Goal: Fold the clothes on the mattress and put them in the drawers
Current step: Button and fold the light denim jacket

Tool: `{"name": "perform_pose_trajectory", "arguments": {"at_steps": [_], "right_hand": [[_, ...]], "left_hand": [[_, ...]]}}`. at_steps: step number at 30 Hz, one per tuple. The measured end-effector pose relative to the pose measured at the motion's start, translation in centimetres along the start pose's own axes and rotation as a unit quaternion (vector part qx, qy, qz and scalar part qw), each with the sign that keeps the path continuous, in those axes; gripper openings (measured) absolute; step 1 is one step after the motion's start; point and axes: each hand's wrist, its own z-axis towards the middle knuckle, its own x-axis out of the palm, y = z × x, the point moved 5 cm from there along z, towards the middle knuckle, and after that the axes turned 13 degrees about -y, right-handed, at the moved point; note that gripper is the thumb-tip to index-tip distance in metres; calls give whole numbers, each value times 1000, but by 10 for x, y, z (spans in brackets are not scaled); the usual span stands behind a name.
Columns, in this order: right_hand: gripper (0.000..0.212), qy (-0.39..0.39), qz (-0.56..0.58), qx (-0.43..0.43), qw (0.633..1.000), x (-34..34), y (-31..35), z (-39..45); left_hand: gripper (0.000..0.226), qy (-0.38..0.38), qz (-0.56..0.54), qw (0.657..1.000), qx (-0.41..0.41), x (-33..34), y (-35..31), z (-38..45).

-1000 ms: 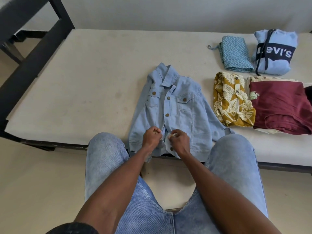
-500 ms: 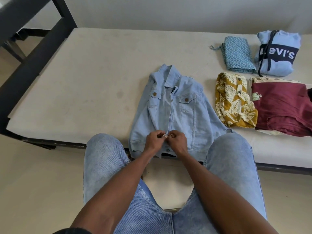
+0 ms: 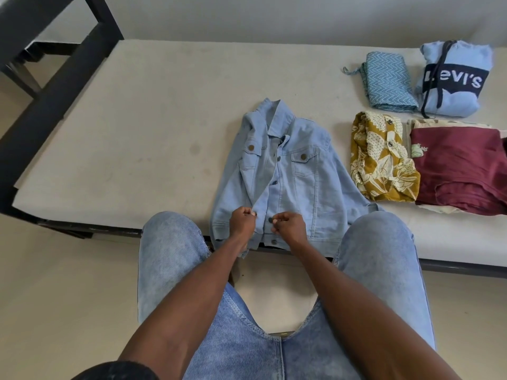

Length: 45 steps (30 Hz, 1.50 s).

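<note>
— Where the pale cream mattress (image 3: 153,127) meets its near edge, what is listed?

— Item one: a light blue denim jacket with brown buttons (image 3: 290,171), laid face up, collar away from the person, hem overhanging that near edge between two knees in faded jeans.

— Hands?

— Left hand (image 3: 241,222) curled, pinching the jacket's left front placket near the hem. Right hand (image 3: 290,227) curled, pinching the right front edge just beside a dark button. The two fronts stand slightly apart.

— Right of the jacket?

— Folded mustard floral shirt (image 3: 381,163), nearest; folded maroon garment (image 3: 461,165) beyond it. Farther back: folded teal zigzag cloth (image 3: 388,80) and a light blue Levi's hoodie (image 3: 455,78).

— Left of the jacket?

— Black bed frame (image 3: 55,100), beyond the mattress edge.
</note>
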Motion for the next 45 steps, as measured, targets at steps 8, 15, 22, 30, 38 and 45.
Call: {"name": "perform_pose_trajectory", "arguments": {"at_steps": [8, 15, 22, 30, 38, 45], "right_hand": [[22, -34, -50, -35, 998, 4, 3, 2], [16, -20, -20, -87, 996, -3, 9, -3], [22, 8, -5, -97, 995, -3, 7, -2], [15, -11, -10, -84, 996, -4, 5, -1], [14, -15, 40, -30, 999, -7, 0, 2], [16, -10, 43, -27, 999, -7, 5, 3]], "left_hand": [[4, 77, -66, 995, -6, 5, 5, 0], [15, 49, -18, 998, 40, 9, 2, -4], [23, 18, 32, 995, 89, 9, -8, -10], [28, 59, 48, 990, 118, 14, -10, -13], [18, 128, -58, 990, -4, 12, -10, -18], [10, 149, -90, 985, -16, 14, -4, -14]]}}
